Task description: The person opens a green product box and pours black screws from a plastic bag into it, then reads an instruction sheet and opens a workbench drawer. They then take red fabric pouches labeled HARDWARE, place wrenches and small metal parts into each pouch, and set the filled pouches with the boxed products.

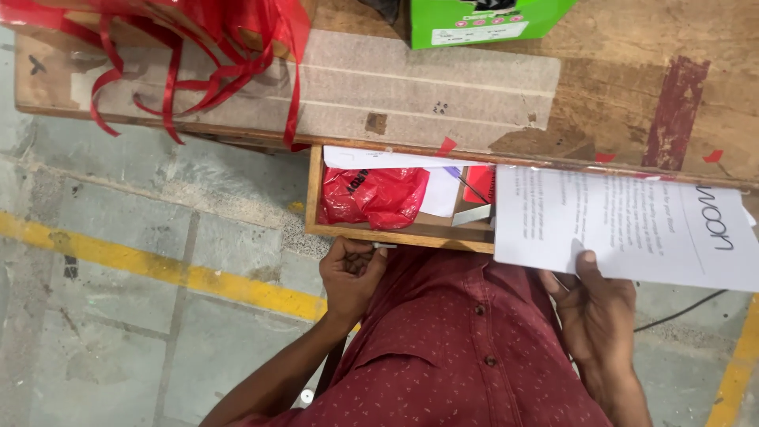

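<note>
Standing over yellow-lined concrete floor [118, 316], right hand [597, 304] pinches paper sheet [624, 225], left hand [352, 273] grips drawer [395, 236].

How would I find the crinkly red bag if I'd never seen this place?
Find the wooden table, then the open drawer under its front edge. The red plastic bag lies at that drawer's left end, beside white papers; it is the only shiny, crumpled thing inside.
</note>
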